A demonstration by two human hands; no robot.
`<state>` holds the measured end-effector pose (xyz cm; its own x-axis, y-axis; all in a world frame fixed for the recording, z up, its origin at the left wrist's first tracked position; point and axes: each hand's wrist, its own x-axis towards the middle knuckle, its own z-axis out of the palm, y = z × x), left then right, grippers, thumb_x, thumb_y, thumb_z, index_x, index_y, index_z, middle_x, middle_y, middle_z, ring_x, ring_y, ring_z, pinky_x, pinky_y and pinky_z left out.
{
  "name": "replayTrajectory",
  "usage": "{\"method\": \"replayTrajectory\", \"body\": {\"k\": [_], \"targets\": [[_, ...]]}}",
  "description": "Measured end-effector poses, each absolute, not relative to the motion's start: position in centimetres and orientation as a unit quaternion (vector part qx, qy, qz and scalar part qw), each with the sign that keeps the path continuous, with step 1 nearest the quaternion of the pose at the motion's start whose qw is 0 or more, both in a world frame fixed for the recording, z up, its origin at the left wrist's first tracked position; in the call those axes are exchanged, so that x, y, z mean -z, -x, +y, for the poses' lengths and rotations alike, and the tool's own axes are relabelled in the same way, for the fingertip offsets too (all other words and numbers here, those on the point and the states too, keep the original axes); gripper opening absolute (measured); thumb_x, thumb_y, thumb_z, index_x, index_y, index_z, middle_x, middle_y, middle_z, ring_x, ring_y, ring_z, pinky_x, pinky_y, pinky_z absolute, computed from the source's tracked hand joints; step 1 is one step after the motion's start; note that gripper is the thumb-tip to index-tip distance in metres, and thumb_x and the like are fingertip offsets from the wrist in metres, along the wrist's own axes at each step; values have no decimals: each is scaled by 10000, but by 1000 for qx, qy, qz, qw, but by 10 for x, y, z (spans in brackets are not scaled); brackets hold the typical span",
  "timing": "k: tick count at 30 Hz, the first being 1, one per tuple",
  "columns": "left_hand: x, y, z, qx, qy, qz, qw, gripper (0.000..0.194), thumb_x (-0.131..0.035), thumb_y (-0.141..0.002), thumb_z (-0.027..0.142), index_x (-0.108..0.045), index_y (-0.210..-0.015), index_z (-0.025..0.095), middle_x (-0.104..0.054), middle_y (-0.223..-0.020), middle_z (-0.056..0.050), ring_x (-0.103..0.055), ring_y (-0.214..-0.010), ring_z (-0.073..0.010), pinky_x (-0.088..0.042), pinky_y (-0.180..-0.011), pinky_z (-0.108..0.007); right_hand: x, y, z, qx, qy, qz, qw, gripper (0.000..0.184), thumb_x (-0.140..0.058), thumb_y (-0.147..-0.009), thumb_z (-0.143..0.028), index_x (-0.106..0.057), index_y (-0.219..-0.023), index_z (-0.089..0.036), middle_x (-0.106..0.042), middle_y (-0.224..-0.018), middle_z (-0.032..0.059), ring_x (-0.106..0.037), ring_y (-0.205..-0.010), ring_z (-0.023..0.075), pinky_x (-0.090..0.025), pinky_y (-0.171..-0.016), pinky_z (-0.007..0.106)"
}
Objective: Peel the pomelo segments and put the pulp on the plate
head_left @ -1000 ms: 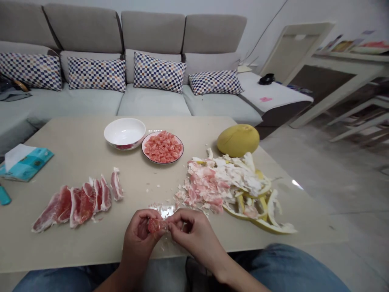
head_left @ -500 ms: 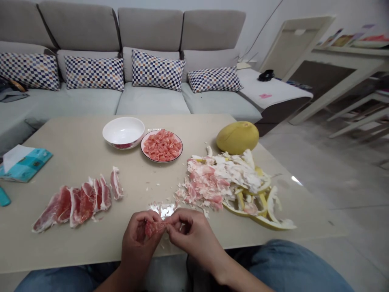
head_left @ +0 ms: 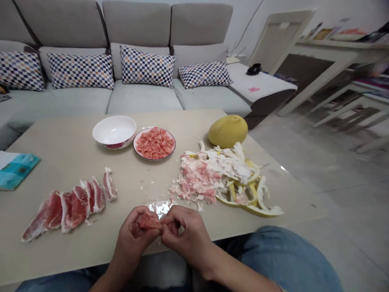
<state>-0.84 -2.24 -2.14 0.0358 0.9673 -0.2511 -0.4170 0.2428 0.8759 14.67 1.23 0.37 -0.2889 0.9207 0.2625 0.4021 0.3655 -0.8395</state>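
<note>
My left hand (head_left: 132, 234) is closed round a red pomelo segment (head_left: 148, 222) above the table's near edge. Thumb and fingers of my right hand (head_left: 187, 237) pinch the segment's right end; whether they grip skin or flesh is too small to tell. On the left lies a row of several unpeeled pomelo segments (head_left: 72, 209) with pale skin. Beyond my hands, a dark-rimmed plate (head_left: 136, 151) carries a heap of peeled pomelo flesh (head_left: 155, 142). To the right spreads a pile of peel and torn membrane (head_left: 209, 174).
A white bowl (head_left: 114, 130) stands left of the plate. Behind the peel pile sits a whole yellow pomelo (head_left: 228, 130). A blue tissue pack (head_left: 18, 170) lies at the table's left edge. The sofa (head_left: 146, 96) lines the far side, and small scraps dot the tabletop (head_left: 127, 178).
The view has turned slightly right, so things on the table appear shifted left. Both hands stay together on the pomelo segment, whose angle has changed slightly.
</note>
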Motion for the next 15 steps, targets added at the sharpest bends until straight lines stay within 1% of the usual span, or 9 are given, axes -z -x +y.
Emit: {"method": "replayTrajectory", "body": {"k": [2, 4, 5, 7, 9, 11, 13, 15], "targets": [[24, 9, -18, -528, -298, 405, 684, 295, -819, -684, 227, -597, -874, 184, -639, -749, 8, -578, -674, -108, -455, -640, -201, -6, -149, 15, -384, 461, -711, 367, 86, -563, -651, -113, -600, -589, -160, -488, -502, -45, -443, -456, 82, -330, -475, 204], [26, 9, -14, -526, -279, 362, 717, 323, -834, -664, 280, -623, -885, 173, -628, -728, 4, -566, -654, -105, -452, -636, -204, -9, -152, 18, -457, 473, -675, 335, 59, -580, -660, -141, -608, -611, -158, -490, -507, -47, -426, -452, 79, -318, -454, 197], [26, 8, -12, -524, -264, 350, 730, 344, -838, -656, 307, -637, -899, 170, -630, -745, -4, -571, -663, -107, -458, -648, -210, -11, -153, 20, -489, 479, -655, 321, 52, -584, -666, -153, -609, -622, -157, -491, -511, -47, -418, -452, 77, -310, -445, 193], [27, 5, -9, -517, -233, 348, 746, 411, -847, -633, 360, -657, -950, 180, -649, -863, -34, -607, -742, -132, -484, -716, -245, -12, -154, 23, -526, 482, -630, 307, 46, -582, -676, -160, -607, -637, -157, -495, -524, -47, -408, -463, 76, -309, -444, 189], [28, 3, -9, -507, -220, 355, 754, 545, -867, -573, 422, -656, -1029, 211, -643, -1035, -70, -637, -853, -190, -505, -773, -307, -11, -154, 23, -521, 480, -633, 311, 53, -569, -679, -136, -609, -654, -160, -506, -550, -44, -417, -486, 79, -325, -463, 189], [28, 2, -9, -496, -231, 366, 752, 635, -879, -529, 442, -643, -1082, 236, -629, -1106, -85, -645, -902, -232, -514, -782, -342, -9, -152, 22, -495, 476, -653, 321, 89, -554, -670, -98, -612, -667, -165, -519, -576, -40, -434, -509, 84, -341, -484, 192], [27, 3, -10, -489, -252, 391, 738, 596, -869, -574, 384, -636, -1102, 235, -641, -1084, -85, -642, -932, -239, -509, -805, -340, -6, -150, 20, -472, 467, -675, 323, 121, -544, -662, -75, -618, -680, -169, -521, -592, -39, -444, -520, 88, -347, -494, 195], [25, 6, -10, -491, -266, 428, 711, 480, -830, -653, 305, -644, -1088, 222, -654, -1057, -78, -631, -963, -225, -494, -845, -322, -6, -150, 19, -458, 459, -691, 321, 129, -541, -665, -73, -618, -689, -173, -513, -590, -42, -448, -515, 89, -346, -493, 199]]}}
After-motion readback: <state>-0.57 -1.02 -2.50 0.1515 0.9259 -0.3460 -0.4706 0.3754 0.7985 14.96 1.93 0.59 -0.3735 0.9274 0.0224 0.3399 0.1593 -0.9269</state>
